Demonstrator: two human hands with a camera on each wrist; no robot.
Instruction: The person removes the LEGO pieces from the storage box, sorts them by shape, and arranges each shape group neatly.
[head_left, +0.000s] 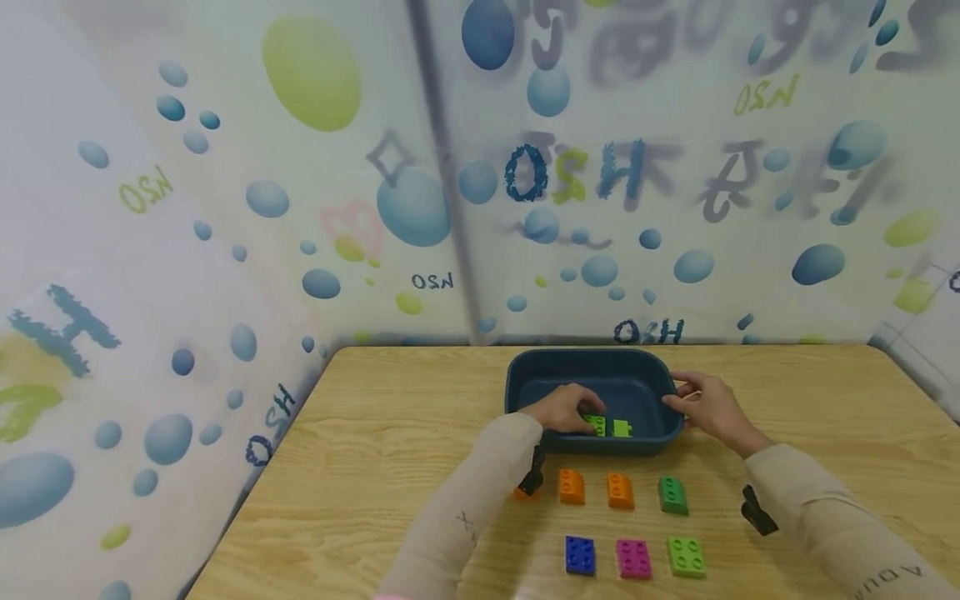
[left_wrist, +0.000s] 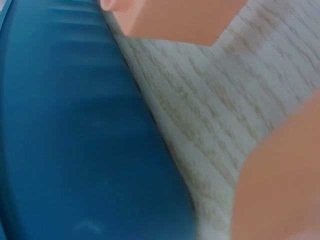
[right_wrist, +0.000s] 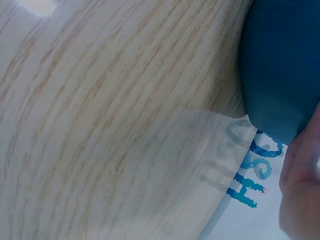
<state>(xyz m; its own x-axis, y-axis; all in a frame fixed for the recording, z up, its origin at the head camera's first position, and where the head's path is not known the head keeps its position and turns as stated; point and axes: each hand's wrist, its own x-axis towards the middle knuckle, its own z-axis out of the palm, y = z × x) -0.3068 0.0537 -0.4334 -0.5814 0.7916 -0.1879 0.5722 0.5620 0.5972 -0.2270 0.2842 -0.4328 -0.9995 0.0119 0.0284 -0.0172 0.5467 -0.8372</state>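
A dark blue bin (head_left: 592,445) stands on the wooden table toward the back. Inside its near left part is my left hand (head_left: 566,408), fingers curled down around a lime-green building brick (head_left: 597,424). Another lime-green brick (head_left: 622,428) lies just right of it on the bin floor. My right hand (head_left: 708,408) grips the bin's right rim, with the thumb at the inner side and fingers outside. In the right wrist view the right hand (right_wrist: 302,185) shows at the bin's wall (right_wrist: 280,65). The left wrist view shows the bin's outer side (left_wrist: 90,130) beside orange bricks (left_wrist: 175,20).
In front of the bin sits a row of curved orange bricks (head_left: 572,487), (head_left: 620,491) and a green one (head_left: 673,495); another orange brick (head_left: 527,493) is partly behind my left wrist. Nearer lie blue (head_left: 580,555), magenta (head_left: 634,558) and lime (head_left: 686,557) bricks. A patterned wall backs the table.
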